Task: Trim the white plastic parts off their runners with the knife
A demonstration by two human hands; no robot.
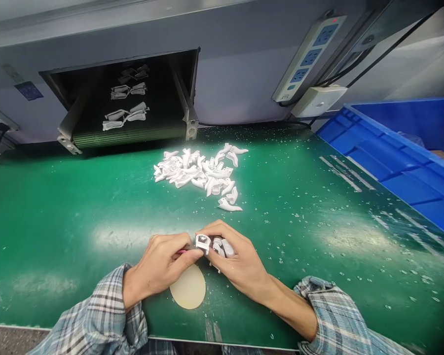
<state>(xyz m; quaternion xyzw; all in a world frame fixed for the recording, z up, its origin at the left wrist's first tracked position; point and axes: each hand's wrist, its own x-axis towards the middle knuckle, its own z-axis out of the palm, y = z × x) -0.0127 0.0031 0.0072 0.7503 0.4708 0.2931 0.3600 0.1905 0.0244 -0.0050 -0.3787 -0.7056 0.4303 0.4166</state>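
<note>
My right hand [240,256] is closed around several small white plastic parts [227,248]. Between its thumb and fingertips it pinches one more white plastic part [203,241], whose hollow, dark-looking end faces me. My left hand [166,259] is closed beside that part, its thumb tip close against it. A thin pink tool [182,251] shows between the left fingers; its tip is hidden. Below the left hand lies a round cream-coloured disc [188,291] on the green tabletop. A pile of curved white plastic parts [192,170] lies beyond both hands.
A conveyor belt [129,135] comes out of an opening in the grey machine, carrying more white parts [126,114]. Tiny white rings and scraps [318,231] litter the table's right side. A blue crate [399,153] stands at right. A power strip [311,56] hangs on the machine.
</note>
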